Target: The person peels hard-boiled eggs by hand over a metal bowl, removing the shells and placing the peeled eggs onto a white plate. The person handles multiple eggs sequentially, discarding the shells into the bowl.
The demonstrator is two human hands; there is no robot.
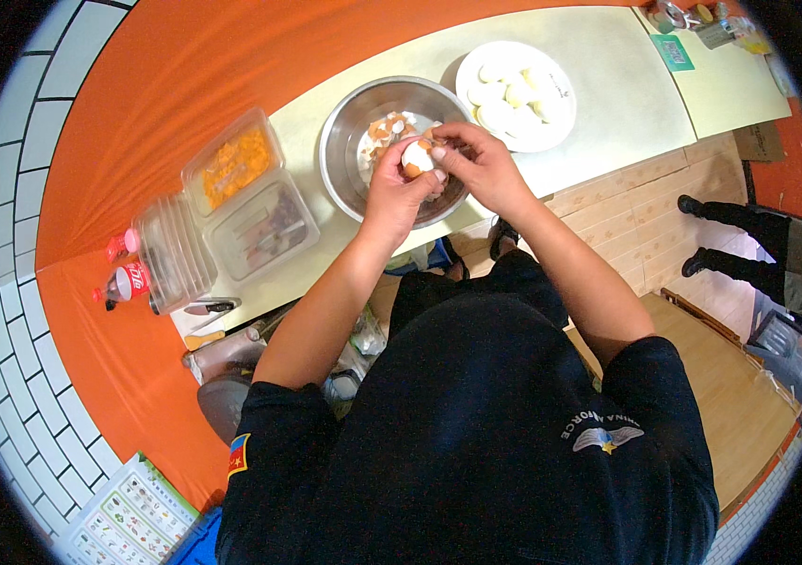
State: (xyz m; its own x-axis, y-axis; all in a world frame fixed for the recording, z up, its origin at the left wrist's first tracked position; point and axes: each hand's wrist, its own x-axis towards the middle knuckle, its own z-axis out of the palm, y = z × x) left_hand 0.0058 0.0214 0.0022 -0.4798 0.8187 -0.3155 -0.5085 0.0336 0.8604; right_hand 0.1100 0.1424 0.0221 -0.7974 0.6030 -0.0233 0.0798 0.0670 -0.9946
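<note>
My left hand point(398, 185) holds a partly peeled egg point(418, 159), its white showing between patches of brown shell. The fingers of my right hand point(475, 164) are at the egg's upper right side, with the thumb against the shell; whether a loose piece is pinched there I cannot tell. Both hands are over a steel bowl point(334, 152). Broken eggshells point(390, 127) lie inside the bowl, partly hidden by my hands. Just beyond the bowl on the right, several peeled eggs point(507, 95) sit on a white plate point(555, 116).
Left of the bowl stand a plastic container of orange food point(235, 166), another container point(259, 229) with dark contents, and stacked clear containers point(173, 251). A knife point(213, 306) lies at the table's point(613, 85) left end near Coca-Cola bottles point(129, 280). Another person's legs point(740, 240) show at right.
</note>
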